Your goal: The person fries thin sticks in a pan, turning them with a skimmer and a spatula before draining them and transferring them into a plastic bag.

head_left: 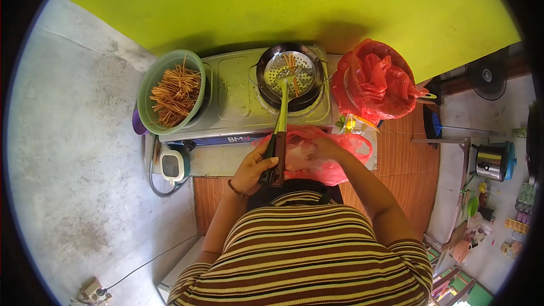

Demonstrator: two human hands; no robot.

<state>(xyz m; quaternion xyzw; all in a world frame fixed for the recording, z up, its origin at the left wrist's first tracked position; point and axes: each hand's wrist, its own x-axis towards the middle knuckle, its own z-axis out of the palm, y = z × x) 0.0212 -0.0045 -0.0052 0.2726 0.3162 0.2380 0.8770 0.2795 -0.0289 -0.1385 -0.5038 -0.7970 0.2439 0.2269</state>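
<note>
I am looking down over a striped shirt at a gas stove sitting in the upper middle of the frame against a yellow-green wall. My left hand is wrapping closed around the dark handle of a skimmer ladle, just below centre, and the green shaft is running upward so that the perforated bowl is lying inside the dark wok on the right burner. A few orange fried sticks are resting in the ladle's bowl. My right hand is sitting just right of the handle, pressed into a pink plastic bag at centre; I cannot tell from here whether its fingers are gripping the bag or only lying on it. At the upper left of the stove, a green basin is holding a heap of the same orange sticks, tilted toward me. To the right of the wok, a red plastic bag is bulging over a container. A small white and teal jug is standing on the floor at left centre, beside a woven orange mat. At the far right, a metal pot is sitting on a low shelf.
</note>
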